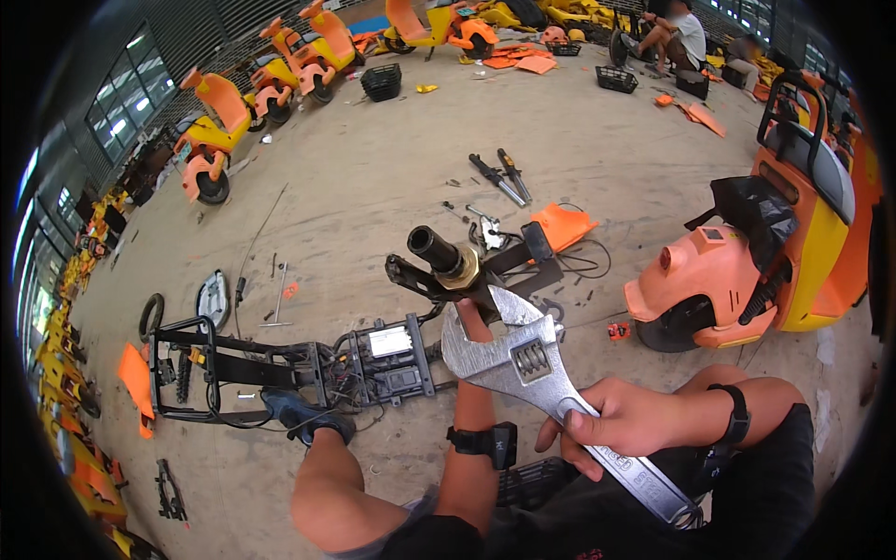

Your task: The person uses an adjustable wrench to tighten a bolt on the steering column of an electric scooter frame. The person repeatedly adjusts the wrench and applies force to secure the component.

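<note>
My right hand (pixel 623 415) is wrapped round the handle of a large silver adjustable wrench (pixel 509 369). The wrench's jaws point up and away, close to the frame's steering tube (pixel 434 250). Below that tube's dark threaded top sits a brass-coloured nut (pixel 461 273); the jaws look apart from it. My left hand (pixel 474 322) reaches up behind the wrench head, near the base of the tube. Its fingers are mostly hidden, so its grip cannot be made out. The stripped black scooter frame (pixel 317 359) lies on the floor, extending left from the tube.
An orange and yellow scooter (pixel 719 280) stands at the right. Shock absorbers (pixel 501 177), an orange panel (pixel 563 227) and a T-handle tool (pixel 280 297) lie on the floor. Black crates (pixel 381 82), more scooters (pixel 217 131) and a seated person (pixel 677 42) are farther back.
</note>
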Motion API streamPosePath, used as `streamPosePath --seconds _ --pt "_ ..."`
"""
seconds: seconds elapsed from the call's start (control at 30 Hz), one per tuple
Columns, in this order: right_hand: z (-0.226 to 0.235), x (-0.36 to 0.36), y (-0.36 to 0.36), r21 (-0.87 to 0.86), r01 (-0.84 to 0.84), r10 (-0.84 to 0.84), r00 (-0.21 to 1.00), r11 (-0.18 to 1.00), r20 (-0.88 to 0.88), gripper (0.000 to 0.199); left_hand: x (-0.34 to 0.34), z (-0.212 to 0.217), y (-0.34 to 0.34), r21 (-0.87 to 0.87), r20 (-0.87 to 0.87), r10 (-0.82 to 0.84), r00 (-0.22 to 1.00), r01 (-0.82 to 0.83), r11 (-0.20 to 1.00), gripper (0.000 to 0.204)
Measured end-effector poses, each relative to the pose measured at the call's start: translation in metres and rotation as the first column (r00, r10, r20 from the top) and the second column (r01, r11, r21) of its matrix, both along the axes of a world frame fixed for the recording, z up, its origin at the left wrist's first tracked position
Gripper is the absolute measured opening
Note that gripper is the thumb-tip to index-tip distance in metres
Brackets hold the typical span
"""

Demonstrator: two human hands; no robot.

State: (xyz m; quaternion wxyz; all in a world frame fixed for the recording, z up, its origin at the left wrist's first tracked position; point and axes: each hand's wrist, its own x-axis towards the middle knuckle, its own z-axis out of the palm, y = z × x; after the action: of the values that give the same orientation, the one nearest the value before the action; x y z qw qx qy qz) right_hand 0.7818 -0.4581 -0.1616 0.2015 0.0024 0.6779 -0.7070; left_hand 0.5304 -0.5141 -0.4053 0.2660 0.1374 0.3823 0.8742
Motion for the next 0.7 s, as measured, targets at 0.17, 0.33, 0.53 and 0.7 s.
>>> streamPosePath --seconds 0.17,0.33,0.53,0.7 --pt "0.02 -0.008 -0.001 -0.001 0.045 -0.045 0.996 0.999 0.08 0.057 0.001 0.01 -0.002 0.454 0.273 -0.378 0.884 0.228 0.861 0.058" --pt "0.032 -0.026 -0.01 -0.018 0.112 -0.106 0.974 0.994 0.202 0.053 -0.018 -0.05 0.016 0.26 0.071 -0.161 0.984 0.137 0.956 0.043" --pt "0.03 -0.034 -0.009 0.011 0.195 -0.193 0.958 0.981 0.212 0.053 0.004 0.031 -0.004 -0.221 -0.925 -0.014 0.381 -0.506 0.834 0.034" --pt "0.03 -0.04 -0.012 -0.011 0.188 -0.181 0.957 0.982 0.228 0.05 0.029 0.075 -0.03 -0.172 -0.652 0.308 0.692 -0.531 0.829 0.036"
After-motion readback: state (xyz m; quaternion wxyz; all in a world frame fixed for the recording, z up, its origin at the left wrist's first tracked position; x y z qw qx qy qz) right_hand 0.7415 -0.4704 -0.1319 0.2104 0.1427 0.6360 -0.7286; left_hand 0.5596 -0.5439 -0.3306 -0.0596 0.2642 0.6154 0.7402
